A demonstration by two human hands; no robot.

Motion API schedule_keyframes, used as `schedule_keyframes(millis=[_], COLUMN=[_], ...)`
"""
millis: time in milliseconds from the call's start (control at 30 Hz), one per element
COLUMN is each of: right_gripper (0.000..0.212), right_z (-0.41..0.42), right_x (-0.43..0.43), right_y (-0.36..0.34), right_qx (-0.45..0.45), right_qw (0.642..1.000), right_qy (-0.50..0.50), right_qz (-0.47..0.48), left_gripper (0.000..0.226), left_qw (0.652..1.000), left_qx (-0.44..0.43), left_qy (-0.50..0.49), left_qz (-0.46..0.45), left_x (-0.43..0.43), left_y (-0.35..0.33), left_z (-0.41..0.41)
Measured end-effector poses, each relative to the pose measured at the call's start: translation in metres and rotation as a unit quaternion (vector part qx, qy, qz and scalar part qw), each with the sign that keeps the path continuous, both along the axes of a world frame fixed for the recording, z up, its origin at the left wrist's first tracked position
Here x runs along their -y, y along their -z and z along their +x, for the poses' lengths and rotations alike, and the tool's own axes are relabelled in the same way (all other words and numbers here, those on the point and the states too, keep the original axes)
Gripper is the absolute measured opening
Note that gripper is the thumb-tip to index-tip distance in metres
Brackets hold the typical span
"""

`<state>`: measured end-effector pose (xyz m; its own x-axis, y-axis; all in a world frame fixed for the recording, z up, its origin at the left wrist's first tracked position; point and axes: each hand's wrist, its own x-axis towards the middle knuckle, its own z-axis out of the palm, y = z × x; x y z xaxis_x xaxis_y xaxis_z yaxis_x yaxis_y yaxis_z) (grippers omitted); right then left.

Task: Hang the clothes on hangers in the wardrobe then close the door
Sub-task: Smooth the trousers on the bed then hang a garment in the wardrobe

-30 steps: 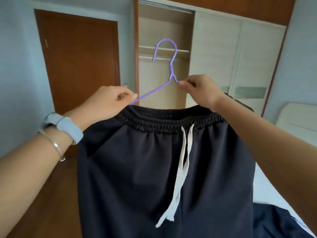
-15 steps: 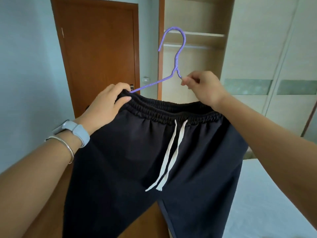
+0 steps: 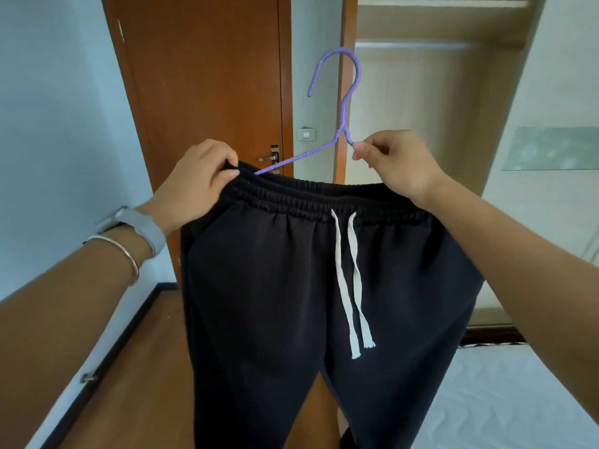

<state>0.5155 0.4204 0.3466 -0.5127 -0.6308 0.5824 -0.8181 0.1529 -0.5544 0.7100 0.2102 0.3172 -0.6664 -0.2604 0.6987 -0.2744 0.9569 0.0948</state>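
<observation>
— Where are you?

— Facing the brown wooden door, open wardrobe to its right.

— Hands?

— My left hand pinches the black drawstring trousers at the waistband; my right hand is closed on the purple wire hanger, hook up, wardrobe rail ahead and above.

Dark trousers hang from a purple hanger. The left hand pinches the waistband's left end; the right hand grips the hanger's right arm. The open wardrobe stands beyond.
</observation>
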Motion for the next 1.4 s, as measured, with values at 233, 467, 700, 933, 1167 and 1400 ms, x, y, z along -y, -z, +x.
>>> schedule_keyframes(millis=[233, 467, 700, 933, 1167, 1400], right_gripper=[0.030, 0.031, 0.028, 0.025, 0.024, 0.027], right_z=[-0.071, -0.136, -0.201, -0.287, -0.369, -0.441], right_x=[0.107, 0.173, 0.199, 0.209, 0.201, 0.191], right_y=[0.016, -0.003, -0.015, -0.011, -0.018, -0.031], right_qx=[-0.030, -0.045, -0.013, 0.014, 0.011, 0.021], right_qw=[0.998, 0.988, 0.976, 0.962, 0.942, 0.902], right_qy=[0.055, 0.141, 0.215, 0.272, 0.335, 0.431], right_qz=[0.014, 0.038, 0.025, -0.009, -0.018, -0.006], left_gripper=[0.064, 0.076, 0.071, 0.054, 0.029, 0.029], left_qw=[0.982, 0.978, 0.964, 0.968, 0.928, 0.873], left_qx=[0.078, 0.050, 0.042, 0.102, 0.066, 0.012], left_qy=[0.080, 0.161, 0.252, 0.179, 0.306, 0.463], left_qz=[-0.153, -0.124, -0.073, 0.143, 0.203, 0.152], left_x=[0.069, 0.194, 0.249, 0.261, 0.249, 0.189], left_y=[0.053, 0.035, 0.004, 0.005, 0.001, -0.028], left_z=[-0.105, -0.198, -0.300, -0.421, -0.542, -0.650])
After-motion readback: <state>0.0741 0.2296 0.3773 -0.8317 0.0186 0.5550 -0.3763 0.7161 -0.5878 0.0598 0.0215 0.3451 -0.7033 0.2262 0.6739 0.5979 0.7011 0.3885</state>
